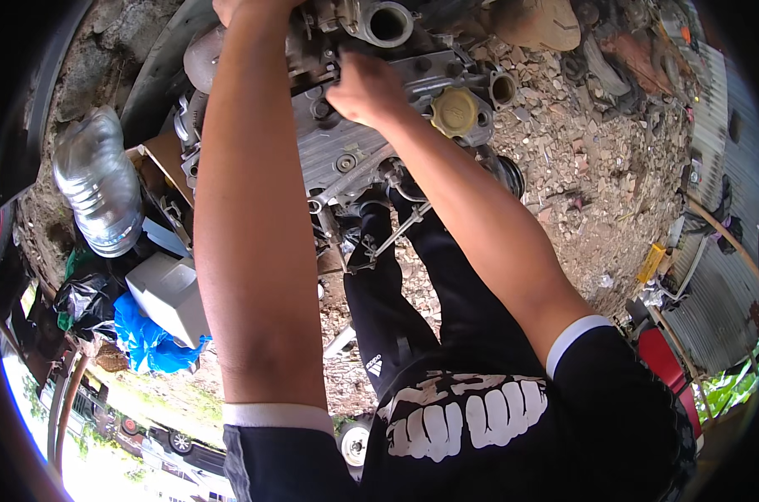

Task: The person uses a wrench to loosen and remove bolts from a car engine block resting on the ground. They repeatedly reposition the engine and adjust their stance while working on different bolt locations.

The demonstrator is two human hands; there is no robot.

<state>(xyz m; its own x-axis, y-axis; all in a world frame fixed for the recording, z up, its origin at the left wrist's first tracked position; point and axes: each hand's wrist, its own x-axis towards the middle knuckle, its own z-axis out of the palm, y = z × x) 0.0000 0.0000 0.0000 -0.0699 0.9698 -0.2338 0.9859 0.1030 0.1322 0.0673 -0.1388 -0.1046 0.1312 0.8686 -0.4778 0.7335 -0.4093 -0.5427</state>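
Observation:
A grey metal engine [346, 155] lies in front of me, with a yellowish round filler cap [455, 112] on its cover. My right hand [369, 88] is curled closed over the engine's far part, left of the cap. It is slightly smeared, and whatever its fingertips hold is hidden. My left hand [254, 7] reaches beyond the engine's far left side; the top edge of the head view cuts off its fingers. Near my right hand, a metal tube with a round opening [388, 25] sticks up. A thin metal linkage rod [400, 230] runs along the engine's near side.
Broken stones and soil [580, 176] cover the ground. To the left lie a large clear plastic bottle [102, 180], a white box [169, 293] and a blue plastic bag [149, 335]. Corrugated metal sheets [714, 284] stand on the right, by a yellow object [651, 263].

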